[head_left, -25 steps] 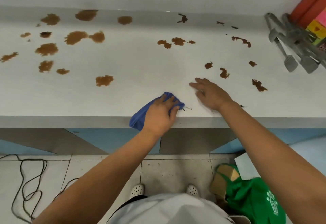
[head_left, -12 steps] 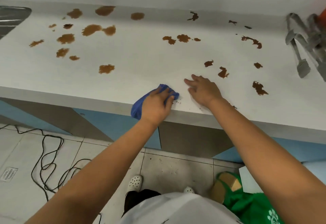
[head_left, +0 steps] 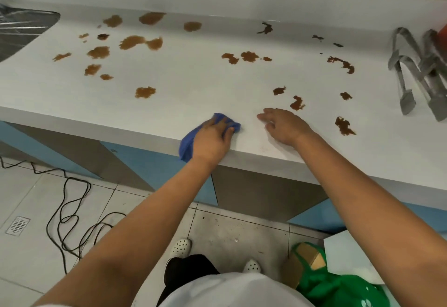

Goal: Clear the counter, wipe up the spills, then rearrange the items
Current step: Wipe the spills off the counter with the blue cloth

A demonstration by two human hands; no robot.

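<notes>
The left hand (head_left: 211, 141) has slid the blue cloth (head_left: 187, 144) slightly leftward along the tabletop (head_left: 193, 84) edge, gripping it to wipe; the right hand (head_left: 284, 126), fingers relaxed, rests flat beside it for support.

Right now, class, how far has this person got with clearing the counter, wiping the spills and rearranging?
Done: the white counter looks largely cleared, with metal tongs at its right end. In hand: the left hand grips a blue cloth at the front edge; the right hand rests flat. Left: nearly all brown spills remain, then rearranging.
</notes>
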